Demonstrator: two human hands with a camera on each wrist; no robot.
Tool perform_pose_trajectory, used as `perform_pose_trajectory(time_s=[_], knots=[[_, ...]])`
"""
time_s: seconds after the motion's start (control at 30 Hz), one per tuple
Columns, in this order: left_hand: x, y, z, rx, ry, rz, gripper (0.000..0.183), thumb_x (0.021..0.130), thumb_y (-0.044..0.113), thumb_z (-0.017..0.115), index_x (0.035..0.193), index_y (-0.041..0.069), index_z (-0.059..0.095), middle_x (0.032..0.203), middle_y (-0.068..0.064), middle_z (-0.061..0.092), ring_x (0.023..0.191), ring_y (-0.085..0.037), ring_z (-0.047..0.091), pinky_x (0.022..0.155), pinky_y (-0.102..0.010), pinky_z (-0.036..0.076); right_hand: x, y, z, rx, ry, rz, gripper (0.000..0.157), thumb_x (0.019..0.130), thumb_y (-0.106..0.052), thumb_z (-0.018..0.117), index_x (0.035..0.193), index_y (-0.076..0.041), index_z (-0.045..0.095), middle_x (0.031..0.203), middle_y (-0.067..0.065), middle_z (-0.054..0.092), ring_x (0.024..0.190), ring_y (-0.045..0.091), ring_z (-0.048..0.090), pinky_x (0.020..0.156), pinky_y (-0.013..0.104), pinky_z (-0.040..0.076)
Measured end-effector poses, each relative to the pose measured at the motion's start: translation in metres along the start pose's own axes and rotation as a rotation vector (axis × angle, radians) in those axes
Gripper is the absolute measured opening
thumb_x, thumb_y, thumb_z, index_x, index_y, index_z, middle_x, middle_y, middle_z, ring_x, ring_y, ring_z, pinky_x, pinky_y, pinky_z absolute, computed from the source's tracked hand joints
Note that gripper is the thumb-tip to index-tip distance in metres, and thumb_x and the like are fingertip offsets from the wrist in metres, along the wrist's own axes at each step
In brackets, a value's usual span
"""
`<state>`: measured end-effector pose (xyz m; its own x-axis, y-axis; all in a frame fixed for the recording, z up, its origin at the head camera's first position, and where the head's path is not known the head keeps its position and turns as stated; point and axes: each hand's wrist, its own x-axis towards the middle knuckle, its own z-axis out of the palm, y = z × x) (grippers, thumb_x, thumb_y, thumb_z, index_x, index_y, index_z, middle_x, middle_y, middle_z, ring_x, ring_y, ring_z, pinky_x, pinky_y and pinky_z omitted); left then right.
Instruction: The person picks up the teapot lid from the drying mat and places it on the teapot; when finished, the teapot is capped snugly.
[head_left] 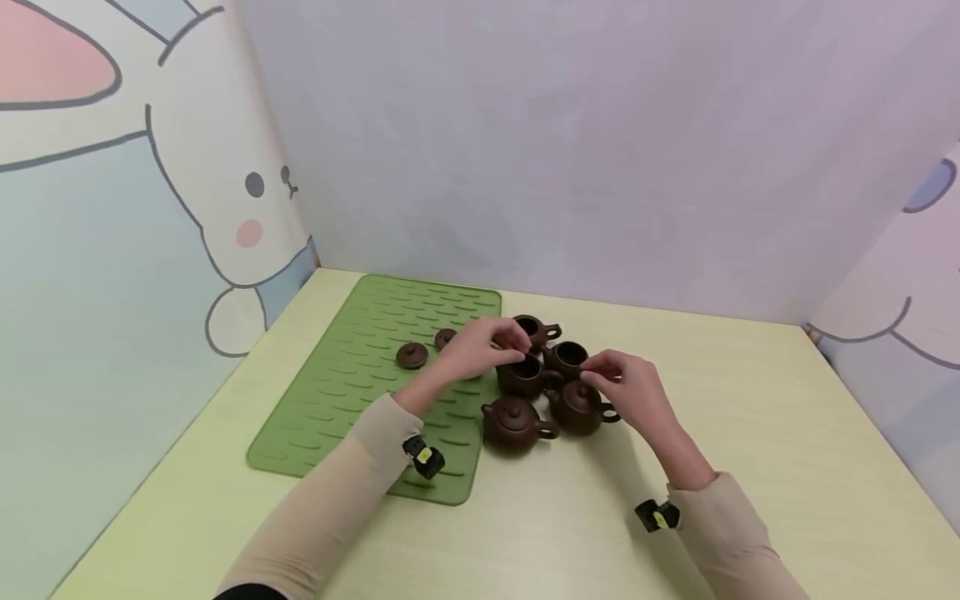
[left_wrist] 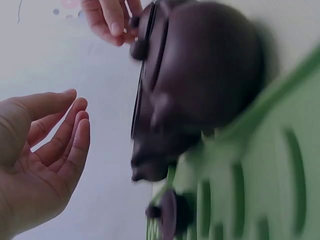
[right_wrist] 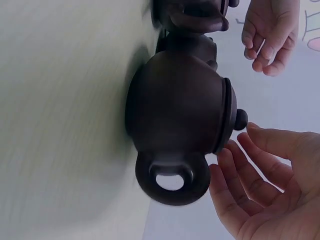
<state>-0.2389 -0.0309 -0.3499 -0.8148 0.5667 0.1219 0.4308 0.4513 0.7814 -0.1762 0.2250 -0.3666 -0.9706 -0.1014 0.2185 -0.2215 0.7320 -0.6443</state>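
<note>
mat (head_left: 367,333) lying at left, lids (head_left: 412,356) resting on it. left hand (head_left: 482,347) hovering by three open pots (head_left: 519,383), fingers loosely bent, grasping nothing. front pot (head_left: 513,427) sitting just beside mat edge, lid on. right pot (head_left: 576,412) standing beside it, lid on, handle pointing right. right hand (head_left: 632,387) hanging at its knob (right_wrist: 241,119), fingers half-curled, not clenching; can't tell if thumb is touching.

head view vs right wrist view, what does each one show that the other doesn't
Only the head view: the green mat and the loose lids on it. Only the right wrist view: the palm side of the right hand. Both: that hand, the left hand, and the lidded teapot beside the right hand.
</note>
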Motion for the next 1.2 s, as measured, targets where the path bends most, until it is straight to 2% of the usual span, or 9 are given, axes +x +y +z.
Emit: perform_pose_trajectory(time_s=[0.17, 0.37, 0.53, 0.83, 1.2], knots=[[-0.014, -0.016, -0.020, 0.001, 0.049, -0.037, 0.017, 0.095, 0.012, 0.068, 0.111, 0.007, 0.070, 0.105, -0.007, 0.072, 0.095, -0.017, 0.066, 0.082, -0.029, 0.056, 0.008, -0.004, 0.010, -0.001, -0.023, 0.003, 0.013, 0.093, -0.015, 0.070, 0.103, -0.007, 0.075, 0.096, 0.009, 0.076, 0.091, 0.025, 0.071, 0.077, 0.035, 0.054], [-0.025, -0.035, -0.037, -0.036, 0.119, -0.072, 0.017, 0.095, 0.011, 0.067, 0.110, 0.004, 0.070, 0.105, -0.011, 0.071, 0.094, -0.019, 0.065, 0.082, -0.029, 0.055, 0.014, -0.007, 0.019, -0.017, -0.047, 0.006, 0.014, 0.093, -0.015, 0.071, 0.103, -0.008, 0.075, 0.099, 0.010, 0.076, 0.094, 0.027, 0.072, 0.080, 0.039, 0.055], [-0.037, -0.048, -0.049, -0.030, 0.165, -0.109, 0.018, 0.095, 0.011, 0.067, 0.111, 0.003, 0.069, 0.108, -0.013, 0.072, 0.098, -0.024, 0.066, 0.087, -0.036, 0.056, 0.017, -0.008, 0.025, -0.024, -0.059, 0.018, 0.013, 0.092, -0.015, 0.071, 0.102, -0.008, 0.075, 0.097, 0.010, 0.076, 0.092, 0.025, 0.071, 0.081, 0.041, 0.055], [-0.049, -0.066, -0.062, 0.000, 0.212, -0.166, 0.023, 0.095, 0.012, 0.066, 0.115, 0.000, 0.068, 0.110, -0.014, 0.071, 0.101, -0.026, 0.066, 0.091, -0.041, 0.055, 0.018, -0.012, 0.031, -0.049, -0.028, 0.031, 0.011, 0.091, -0.014, 0.073, 0.100, -0.009, 0.077, 0.096, 0.009, 0.077, 0.088, 0.024, 0.071, 0.079, 0.041, 0.055], [-0.055, -0.083, -0.067, -0.020, 0.249, -0.211, 0.026, 0.096, 0.013, 0.067, 0.118, 0.000, 0.067, 0.113, -0.016, 0.071, 0.103, -0.026, 0.065, 0.090, -0.040, 0.054, 0.018, -0.013, 0.036, -0.097, 0.011, 0.035, 0.009, 0.089, -0.013, 0.074, 0.096, -0.012, 0.078, 0.094, 0.006, 0.077, 0.079, 0.020, 0.068, 0.071, 0.035, 0.052]])
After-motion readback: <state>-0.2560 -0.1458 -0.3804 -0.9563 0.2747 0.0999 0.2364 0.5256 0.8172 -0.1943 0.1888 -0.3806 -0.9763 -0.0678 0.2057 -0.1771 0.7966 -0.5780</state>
